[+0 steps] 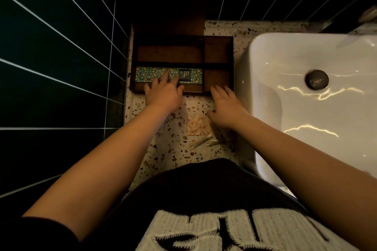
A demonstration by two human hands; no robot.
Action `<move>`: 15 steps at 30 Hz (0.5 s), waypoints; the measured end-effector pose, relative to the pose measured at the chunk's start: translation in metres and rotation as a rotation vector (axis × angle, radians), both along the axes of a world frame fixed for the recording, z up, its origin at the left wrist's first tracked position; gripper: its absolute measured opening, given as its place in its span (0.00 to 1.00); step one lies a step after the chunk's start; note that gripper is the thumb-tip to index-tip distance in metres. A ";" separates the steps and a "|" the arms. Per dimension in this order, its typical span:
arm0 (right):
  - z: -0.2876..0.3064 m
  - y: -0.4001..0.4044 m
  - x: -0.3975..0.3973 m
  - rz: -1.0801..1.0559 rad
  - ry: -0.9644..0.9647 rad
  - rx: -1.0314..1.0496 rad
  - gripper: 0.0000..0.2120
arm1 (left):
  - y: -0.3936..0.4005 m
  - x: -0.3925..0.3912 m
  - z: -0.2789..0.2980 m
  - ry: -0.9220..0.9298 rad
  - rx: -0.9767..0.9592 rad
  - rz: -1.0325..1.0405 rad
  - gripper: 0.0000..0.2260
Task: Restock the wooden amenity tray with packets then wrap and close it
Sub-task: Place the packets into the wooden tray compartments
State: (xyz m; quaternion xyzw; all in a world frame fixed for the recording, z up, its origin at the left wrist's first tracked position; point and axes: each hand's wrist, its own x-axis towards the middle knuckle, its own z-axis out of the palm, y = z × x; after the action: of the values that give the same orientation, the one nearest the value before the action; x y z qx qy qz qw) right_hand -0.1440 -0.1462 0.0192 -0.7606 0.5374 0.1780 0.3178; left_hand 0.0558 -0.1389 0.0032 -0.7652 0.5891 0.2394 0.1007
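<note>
**Comb packet goes into the near slot**

A pale packet (pixel 196 126) and a few thin sticks (pixel 201 141) wait on the terrazzo counter (pixel 173 155) nearest you. Your right hand (pixel 225 106) lies open and empty at the wooden tray (pixel 218 51) front edge. Your left hand (pixel 163 92), fingers spread, presses the teal comb packet (pixel 146 74) into the near-left compartment; seat it flat before letting go.

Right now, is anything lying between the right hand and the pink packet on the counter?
Nothing visible does. The right hand hovers just right of and above the pink packet, with bare terrazzo counter around it. The cotton swabs lie nearer the person, out of the path.
</note>
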 end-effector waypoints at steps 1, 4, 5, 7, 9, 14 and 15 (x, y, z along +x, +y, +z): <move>0.000 0.000 0.000 0.000 0.000 -0.001 0.40 | -0.001 0.001 0.000 0.004 0.002 0.003 0.24; 0.001 -0.001 0.000 0.004 0.002 0.001 0.40 | -0.002 0.002 0.000 0.022 0.002 0.012 0.23; 0.002 -0.001 0.000 0.004 0.001 0.008 0.40 | 0.000 0.002 0.001 0.033 -0.017 0.022 0.23; 0.004 -0.001 0.001 -0.014 -0.021 0.019 0.39 | 0.006 0.002 0.003 0.063 -0.112 0.056 0.21; 0.009 0.002 0.001 -0.047 -0.072 -0.039 0.37 | 0.017 0.002 0.009 0.093 -0.263 0.101 0.18; 0.015 0.031 0.000 0.055 -0.226 -0.280 0.24 | 0.061 0.002 0.017 0.186 -0.447 0.292 0.12; 0.013 0.037 0.001 0.088 -0.245 -0.236 0.21 | 0.070 0.002 0.014 0.192 -0.432 0.319 0.13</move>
State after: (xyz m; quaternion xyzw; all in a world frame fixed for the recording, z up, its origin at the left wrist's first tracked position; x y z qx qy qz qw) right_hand -0.1427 -0.1090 0.0321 -0.8314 0.4780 0.0332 0.2814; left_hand 0.0578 -0.0689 0.0174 -0.8258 0.5054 0.1925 -0.1599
